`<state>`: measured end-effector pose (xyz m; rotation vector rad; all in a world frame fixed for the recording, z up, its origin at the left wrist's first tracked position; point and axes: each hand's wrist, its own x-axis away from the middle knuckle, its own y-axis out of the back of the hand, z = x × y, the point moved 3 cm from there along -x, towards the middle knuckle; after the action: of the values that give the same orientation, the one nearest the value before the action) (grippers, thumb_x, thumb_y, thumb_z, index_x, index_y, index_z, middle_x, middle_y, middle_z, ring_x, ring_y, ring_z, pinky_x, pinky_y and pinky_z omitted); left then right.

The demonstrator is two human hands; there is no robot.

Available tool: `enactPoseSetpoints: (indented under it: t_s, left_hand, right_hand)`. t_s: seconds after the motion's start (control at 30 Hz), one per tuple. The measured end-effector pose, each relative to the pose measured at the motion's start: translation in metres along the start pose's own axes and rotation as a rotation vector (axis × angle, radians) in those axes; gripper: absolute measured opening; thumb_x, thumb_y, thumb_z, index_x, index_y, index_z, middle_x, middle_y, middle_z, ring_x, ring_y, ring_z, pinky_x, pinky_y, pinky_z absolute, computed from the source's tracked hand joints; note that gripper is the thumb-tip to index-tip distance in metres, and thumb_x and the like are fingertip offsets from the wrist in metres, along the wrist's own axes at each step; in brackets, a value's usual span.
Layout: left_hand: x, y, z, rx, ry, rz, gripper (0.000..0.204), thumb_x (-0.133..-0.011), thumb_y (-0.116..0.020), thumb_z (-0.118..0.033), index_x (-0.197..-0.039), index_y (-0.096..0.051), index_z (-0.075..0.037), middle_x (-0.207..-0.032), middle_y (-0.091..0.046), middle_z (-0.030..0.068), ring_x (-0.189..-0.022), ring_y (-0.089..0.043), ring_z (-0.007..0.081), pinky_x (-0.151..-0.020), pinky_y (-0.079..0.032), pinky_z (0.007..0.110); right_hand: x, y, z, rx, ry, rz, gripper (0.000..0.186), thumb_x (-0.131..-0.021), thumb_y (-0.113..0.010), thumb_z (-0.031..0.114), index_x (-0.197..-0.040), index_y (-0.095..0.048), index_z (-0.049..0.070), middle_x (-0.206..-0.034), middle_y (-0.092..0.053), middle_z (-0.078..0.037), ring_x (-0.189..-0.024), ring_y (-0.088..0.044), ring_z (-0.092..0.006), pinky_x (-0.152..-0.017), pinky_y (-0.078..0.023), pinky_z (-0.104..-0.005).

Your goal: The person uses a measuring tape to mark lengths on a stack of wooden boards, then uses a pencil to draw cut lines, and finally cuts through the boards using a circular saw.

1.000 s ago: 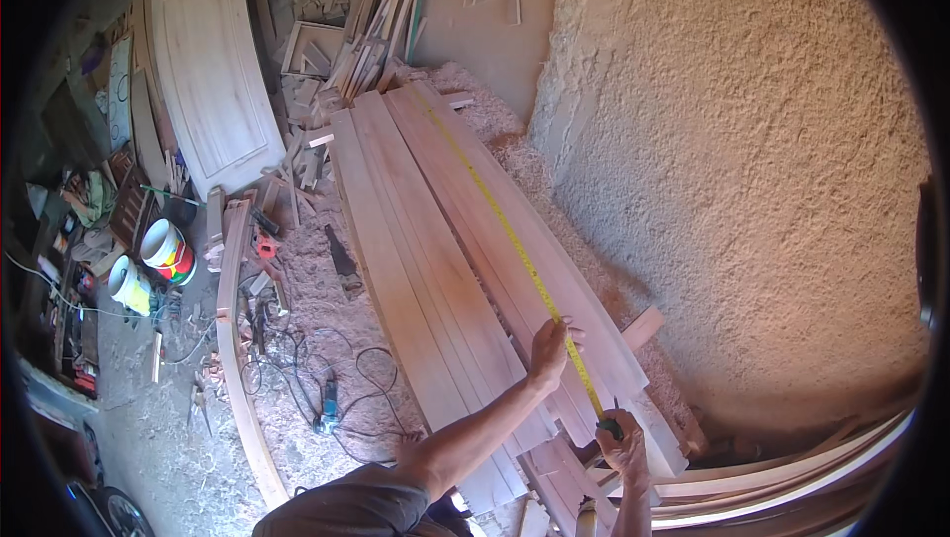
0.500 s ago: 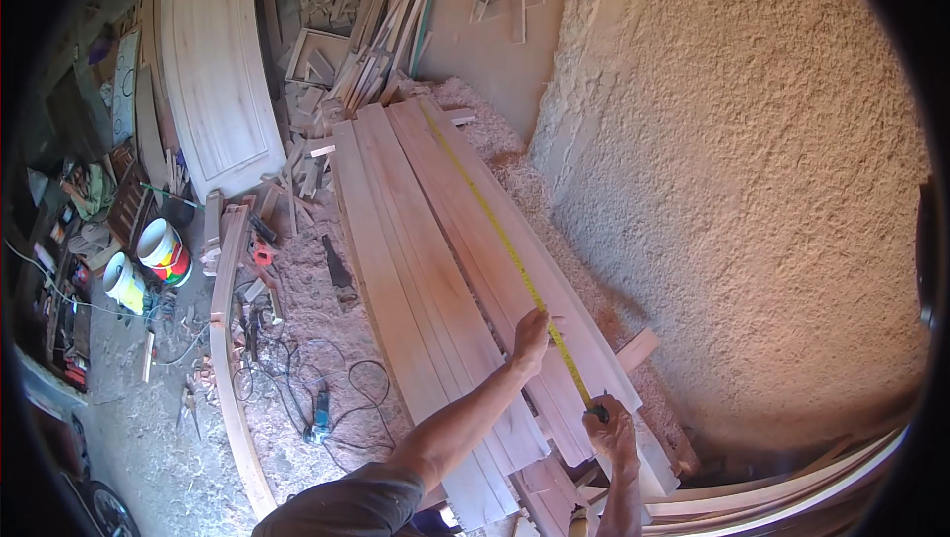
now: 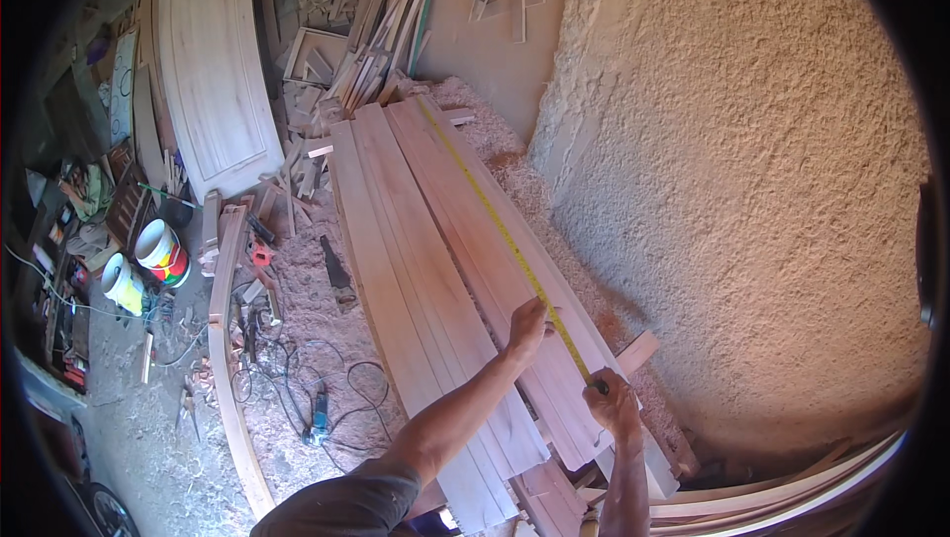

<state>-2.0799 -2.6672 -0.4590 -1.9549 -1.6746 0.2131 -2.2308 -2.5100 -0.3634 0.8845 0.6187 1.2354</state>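
Note:
Long pale reddish planks point(image 3: 411, 270) lie side by side, running away from me. A yellow tape point(image 3: 490, 205) stretches along the right-hand planks from their far end toward me. My left hand point(image 3: 527, 329) is closed at the tape, near its lower part, fingertips partly hidden. My right hand point(image 3: 616, 408) grips the dark tape measure case point(image 3: 599, 387) at the near end of the tape, over the planks.
A pale door panel point(image 3: 218, 72) leans behind, beside piled offcuts point(image 3: 327, 12). Left stand two buckets point(image 3: 163, 255); a corded blue power tool point(image 3: 320, 418) lies in shavings by a long batten point(image 3: 228, 359). A rough wall point(image 3: 732, 161) rises right; curved strips point(image 3: 772, 492) lie below it.
Both my hands have moved up and left along the planks, away from me, still at the tape and its case.

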Motion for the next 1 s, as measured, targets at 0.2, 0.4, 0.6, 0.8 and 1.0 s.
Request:
enactPoseSetpoints:
  t_s: [0.2, 0.4, 0.6, 0.8, 1.0]
  left_hand:
    - [-0.006, 0.006, 0.002, -0.051, -0.005, 0.063, 0.036, -0.105, -0.048, -0.037, -0.113, -0.067, -0.008, -0.108, -0.072, 0.0063, -0.082, -0.065, 0.0153, -0.075, -0.051, 0.034]
    - [0.001, 0.001, 0.005, -0.008, 0.008, 0.031, 0.033, -0.105, -0.050, -0.031, -0.108, -0.067, -0.003, -0.095, -0.071, 0.0066, -0.066, -0.059, 0.0094, -0.058, -0.048, 0.023]
    - [0.039, -0.042, 0.039, -0.025, 0.124, 0.083, 0.036, -0.104, -0.053, -0.036, -0.114, -0.066, -0.005, -0.099, -0.071, 0.0089, -0.071, -0.063, 0.0131, -0.064, -0.051, 0.027]
    - [0.126, -0.107, 0.104, 0.196, 0.490, 0.368, 0.035, -0.097, -0.062, -0.041, -0.117, -0.066, -0.013, -0.111, -0.068, 0.0059, -0.087, -0.064, 0.0169, -0.080, -0.052, 0.031]
    - [0.163, -0.161, 0.180, 0.297, 0.767, 0.368, 0.026, -0.093, -0.065, -0.036, -0.110, -0.066, -0.015, -0.101, -0.066, -0.0004, -0.090, -0.063, 0.0125, -0.081, -0.049, 0.032]
  right_hand:
    - [-0.012, 0.001, 0.009, -0.007, -0.021, 0.007, 0.029, -0.079, -0.061, 0.023, -0.099, -0.071, 0.005, -0.090, -0.072, -0.020, -0.089, -0.069, -0.0384, -0.083, -0.055, -0.0461]
    - [-0.007, 0.000, 0.001, -0.047, -0.092, 0.047, 0.032, -0.079, -0.062, 0.025, -0.103, -0.072, 0.006, -0.094, -0.072, -0.021, -0.091, -0.069, -0.0386, -0.085, -0.054, -0.0454]
    - [0.002, 0.015, -0.007, -0.057, -0.073, -0.032, 0.033, -0.083, -0.065, 0.030, -0.104, -0.072, 0.006, -0.093, -0.072, -0.019, -0.090, -0.071, -0.0358, -0.081, -0.055, -0.0433]
    - [0.033, 0.021, -0.072, -0.159, -0.124, -0.189, 0.031, -0.086, -0.067, 0.029, -0.109, -0.069, 0.008, -0.093, -0.072, -0.019, -0.091, -0.072, -0.0332, -0.079, -0.055, -0.0420]
    - [0.077, 0.035, -0.142, -0.018, -0.205, -0.303, 0.040, -0.085, -0.068, 0.031, -0.118, -0.064, 0.008, -0.099, -0.070, -0.021, -0.091, -0.070, -0.0382, -0.079, -0.055, -0.0455]
